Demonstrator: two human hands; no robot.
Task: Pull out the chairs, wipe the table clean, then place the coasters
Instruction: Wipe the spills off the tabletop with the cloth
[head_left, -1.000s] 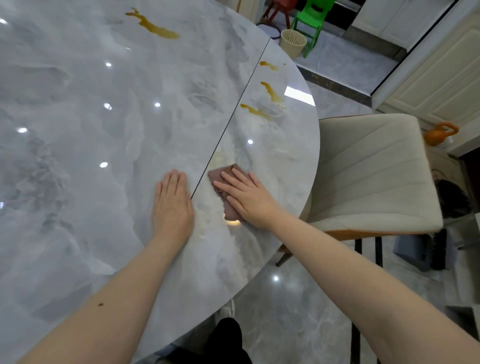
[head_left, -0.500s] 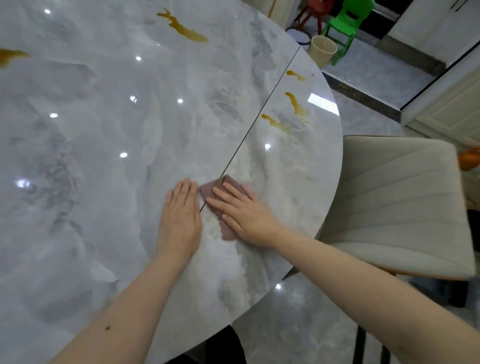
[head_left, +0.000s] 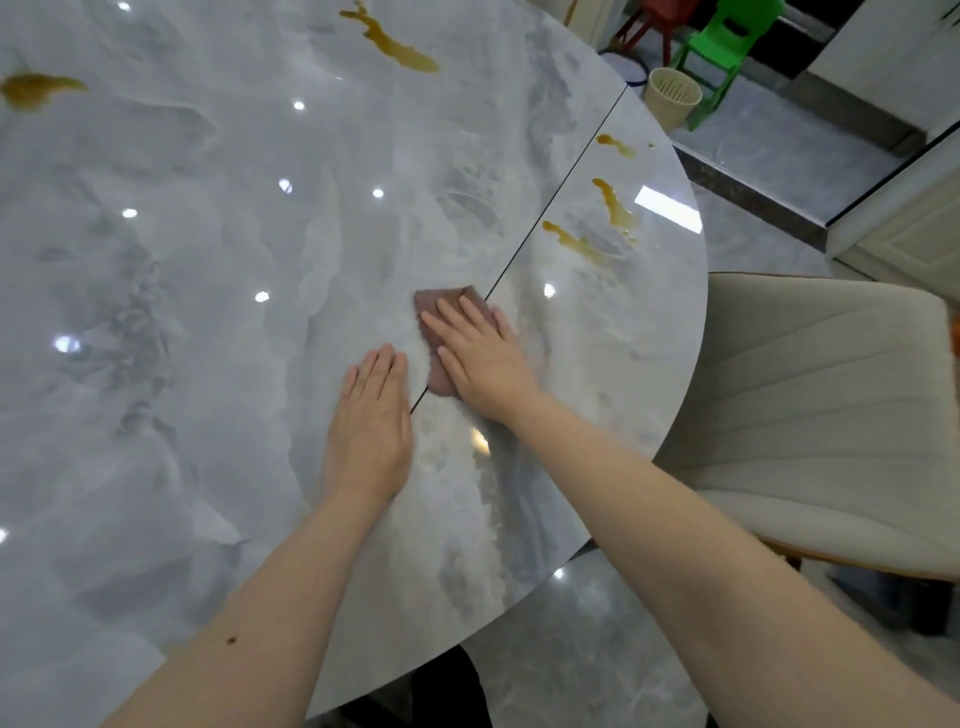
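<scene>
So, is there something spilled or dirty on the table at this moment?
Yes. Amber-brown liquid streaks lie on the marble table: three past the seam near the right edge, one long streak at the top, one blotch far left. The right hand presses a brown cloth short of them.

Grey marble table (head_left: 197, 364) w/ brown cloth (head_left: 441, 304); amber spills (head_left: 395, 47); both palms flat

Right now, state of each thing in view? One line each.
table: partly wiped, brown spills remain
cloth: flat on table, across the seam, under right hand
right hand: fingers straight, pressing cloth
left hand: flat on table, beside cloth
beige chair: pulled out, unoccupied
spills: unwiped, beyond cloth
</scene>
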